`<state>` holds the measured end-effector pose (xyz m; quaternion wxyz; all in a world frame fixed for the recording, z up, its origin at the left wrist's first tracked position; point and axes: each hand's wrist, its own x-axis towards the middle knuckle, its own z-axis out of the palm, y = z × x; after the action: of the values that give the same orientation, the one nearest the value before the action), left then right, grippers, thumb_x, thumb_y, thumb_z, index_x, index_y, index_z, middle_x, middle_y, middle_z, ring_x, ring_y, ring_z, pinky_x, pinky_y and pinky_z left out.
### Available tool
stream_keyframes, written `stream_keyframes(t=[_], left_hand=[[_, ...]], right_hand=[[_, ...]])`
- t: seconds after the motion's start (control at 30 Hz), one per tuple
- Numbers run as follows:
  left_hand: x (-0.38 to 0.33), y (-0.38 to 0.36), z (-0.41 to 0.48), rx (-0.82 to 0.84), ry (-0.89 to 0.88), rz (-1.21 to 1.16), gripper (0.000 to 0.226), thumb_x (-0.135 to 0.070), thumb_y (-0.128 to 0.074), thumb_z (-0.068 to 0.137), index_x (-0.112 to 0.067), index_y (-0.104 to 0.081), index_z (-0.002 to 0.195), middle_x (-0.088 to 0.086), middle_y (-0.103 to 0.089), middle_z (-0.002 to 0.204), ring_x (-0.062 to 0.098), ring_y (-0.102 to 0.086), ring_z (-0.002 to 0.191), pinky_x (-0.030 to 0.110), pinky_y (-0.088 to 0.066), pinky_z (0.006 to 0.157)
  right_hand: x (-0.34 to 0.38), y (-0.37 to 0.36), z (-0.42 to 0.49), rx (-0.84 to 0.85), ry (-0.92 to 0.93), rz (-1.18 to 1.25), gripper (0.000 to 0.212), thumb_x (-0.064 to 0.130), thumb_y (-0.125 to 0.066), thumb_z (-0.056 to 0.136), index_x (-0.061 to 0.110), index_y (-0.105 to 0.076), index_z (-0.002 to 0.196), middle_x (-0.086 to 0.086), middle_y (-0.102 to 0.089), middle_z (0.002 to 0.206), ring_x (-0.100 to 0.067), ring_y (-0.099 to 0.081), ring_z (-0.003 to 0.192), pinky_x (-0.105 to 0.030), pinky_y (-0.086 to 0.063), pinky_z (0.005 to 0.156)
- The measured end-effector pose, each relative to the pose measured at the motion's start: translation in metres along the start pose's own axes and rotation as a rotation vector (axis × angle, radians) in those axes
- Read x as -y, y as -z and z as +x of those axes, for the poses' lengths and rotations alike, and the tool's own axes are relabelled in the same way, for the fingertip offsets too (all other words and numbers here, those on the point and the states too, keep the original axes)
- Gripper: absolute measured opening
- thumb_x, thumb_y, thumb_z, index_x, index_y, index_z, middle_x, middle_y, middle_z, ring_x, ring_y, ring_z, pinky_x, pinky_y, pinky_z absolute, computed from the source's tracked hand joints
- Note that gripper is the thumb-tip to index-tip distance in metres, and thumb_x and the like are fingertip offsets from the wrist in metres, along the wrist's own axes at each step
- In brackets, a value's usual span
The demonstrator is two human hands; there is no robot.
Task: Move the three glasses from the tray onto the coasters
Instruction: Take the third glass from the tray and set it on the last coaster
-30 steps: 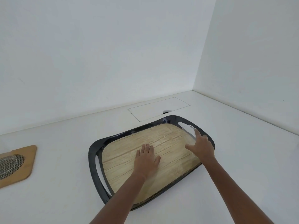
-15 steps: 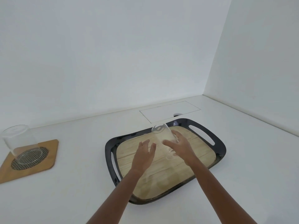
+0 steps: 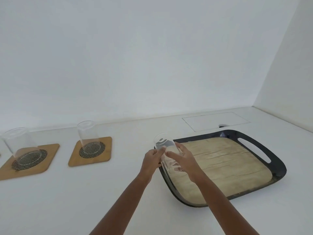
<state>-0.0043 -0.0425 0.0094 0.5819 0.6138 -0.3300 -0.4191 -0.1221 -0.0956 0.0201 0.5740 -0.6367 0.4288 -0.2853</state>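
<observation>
Already two glasses point(image 3: 22, 143) point(image 3: 88, 137) stand upright on coasters point(image 3: 50, 150) point(image 3: 106, 155) at the left. The third glass point(image 3: 166, 150), tilted away, is clasped between left hand point(image 3: 151, 161) and right hand point(image 3: 183, 160) over the tray's point(image 3: 277, 168) left edge; the free coaster presumably lies leftward, unseen. No writing is legible.

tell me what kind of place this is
Probably a bare staging corner set up for a tabletop task, not a lived-in room: a plain white counter meeting blank white walls, with a serving tray and wooden coasters.
</observation>
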Motion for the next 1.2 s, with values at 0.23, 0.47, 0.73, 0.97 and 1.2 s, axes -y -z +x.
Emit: stream_keyframes(t=[0.23,0.47,0.73,0.97,1.2], left_hand=[[-0.006,0.065,-0.02,-0.069,0.021,-0.06,0.023,-0.034,-0.055,0.089,-0.015,-0.057,0.075,0.009,-0.061,0.088,0.024,-0.059,0.085,0.03,-0.049,0.077],[0.001,0.131,-0.044,-0.148,0.035,-0.102,0.025,-0.031,-0.055,0.089,-0.007,-0.059,0.096,0.012,-0.061,0.095,0.026,-0.059,0.089,0.028,-0.05,0.074],[0.009,0.213,-0.07,-0.298,0.056,-0.097,0.025,-0.024,-0.055,0.09,-0.005,-0.053,0.107,0.011,-0.06,0.097,0.025,-0.058,0.088,0.025,-0.049,0.065],[0.017,0.277,-0.083,-0.4,0.08,0.015,0.049,-0.029,-0.061,0.085,0.0,-0.048,0.123,0.011,-0.059,0.102,0.022,-0.059,0.09,0.029,-0.051,0.074],[0.023,0.326,-0.094,-0.415,0.052,0.083,0.043,-0.031,-0.06,0.086,-0.005,-0.05,0.12,0.008,-0.06,0.098,0.022,-0.06,0.093,0.029,-0.052,0.075]], right_hand=[[0.021,-0.063,-0.009,0.083,0.024,-0.063,0.068,0.03,-0.066,0.083,0.022,-0.031,0.14,-0.004,-0.052,0.124,-0.02,-0.061,0.083,-0.026,-0.048,0.065],[0.028,-0.131,-0.017,0.2,-0.005,-0.137,0.071,0.031,-0.066,0.082,0.022,-0.025,0.14,-0.01,-0.058,0.115,-0.02,-0.057,0.089,-0.023,-0.046,0.065],[0.032,-0.22,-0.024,0.329,0.012,-0.215,0.069,0.032,-0.066,0.081,0.019,-0.027,0.136,-0.008,-0.059,0.103,-0.018,-0.055,0.083,-0.022,-0.042,0.062],[0.028,-0.291,-0.034,0.394,0.001,-0.185,0.073,0.034,-0.071,0.077,0.02,-0.028,0.134,-0.008,-0.053,0.094,-0.016,-0.049,0.076,-0.024,-0.039,0.067],[0.024,-0.341,-0.043,0.4,0.0,-0.119,0.081,0.03,-0.073,0.075,0.015,-0.024,0.137,-0.011,-0.052,0.089,-0.019,-0.053,0.08,-0.03,-0.043,0.073]])
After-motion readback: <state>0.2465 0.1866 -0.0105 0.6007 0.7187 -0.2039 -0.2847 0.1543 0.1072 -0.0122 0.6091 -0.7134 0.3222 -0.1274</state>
